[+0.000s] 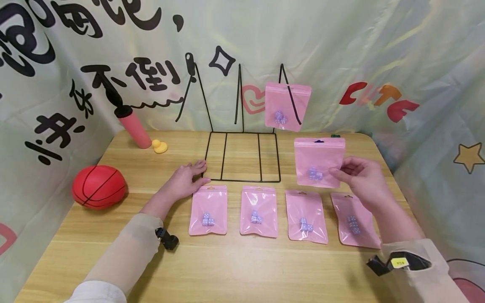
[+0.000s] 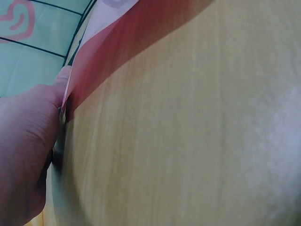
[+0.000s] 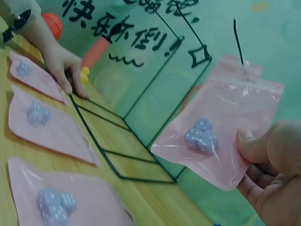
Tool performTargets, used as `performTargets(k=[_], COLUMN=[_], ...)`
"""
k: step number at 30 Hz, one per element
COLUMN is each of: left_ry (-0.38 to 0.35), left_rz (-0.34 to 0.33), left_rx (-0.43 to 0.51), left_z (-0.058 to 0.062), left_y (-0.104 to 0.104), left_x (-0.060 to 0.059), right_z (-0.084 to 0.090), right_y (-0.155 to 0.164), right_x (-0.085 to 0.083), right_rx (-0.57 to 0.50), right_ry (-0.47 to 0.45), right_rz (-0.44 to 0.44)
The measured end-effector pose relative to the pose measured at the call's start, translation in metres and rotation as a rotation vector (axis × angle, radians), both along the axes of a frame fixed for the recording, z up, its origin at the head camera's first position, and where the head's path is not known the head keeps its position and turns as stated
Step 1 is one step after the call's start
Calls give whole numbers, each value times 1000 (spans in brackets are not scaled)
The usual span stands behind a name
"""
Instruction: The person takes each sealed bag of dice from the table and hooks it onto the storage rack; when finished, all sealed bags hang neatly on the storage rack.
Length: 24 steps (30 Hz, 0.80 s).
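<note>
The right hand point(image 1: 363, 179) holds a pink bag point(image 1: 319, 162) up above the desk point(image 1: 242, 269), in front of the right side of the black wire rack point(image 1: 242, 155). Its fingers point(image 3: 249, 148) grasp the lower right edge of the bag, with the thumb on the front face. Inside this bag a few pale purple dice point(image 3: 201, 135) lie together near the bottom. The bag is upright and touches nothing else.

The left hand point(image 1: 185, 179) lies flat on the desk with its fingers released and straight. The fingertips touch the front left corner of the rack base. In the left wrist view the thumb seems to touch the edge of a pink bag, but the picture is too close to be sure.

Another bag point(image 1: 287, 106) with dice hangs on the right prong of the rack. Four more bags lie in a row on the desk in front of the rack: the first point(image 1: 209, 209) just beside the left hand, the second point(image 1: 259, 211), the third point(image 1: 306, 216), and the fourth point(image 1: 354, 219) under the right forearm. Each has dice inside.

On the left of the desk there is a red ball point(image 1: 99, 186). Behind it, near the curtain, a pink pump point(image 1: 130, 122) stands tilted, and a small yellow duck point(image 1: 160, 146) sits just beside it
</note>
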<state>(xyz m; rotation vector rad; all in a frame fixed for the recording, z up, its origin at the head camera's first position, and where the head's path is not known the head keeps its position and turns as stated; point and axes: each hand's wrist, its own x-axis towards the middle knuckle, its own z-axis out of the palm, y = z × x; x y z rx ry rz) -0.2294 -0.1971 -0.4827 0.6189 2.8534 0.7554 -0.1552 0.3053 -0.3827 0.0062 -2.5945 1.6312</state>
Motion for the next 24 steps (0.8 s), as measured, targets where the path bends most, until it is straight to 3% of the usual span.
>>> performTargets(k=[11, 24], left_ry=[1, 16], left_rz=[8, 4], left_rx=[5, 10], left_z=[-1, -3], left_y=[-1, -1], left_x=[-1, 0], right_z=[20, 32], right_y=[-28, -52], right_x=[7, 1], right_rx=[-47, -119], right_ry=[127, 140], right_rz=[87, 103])
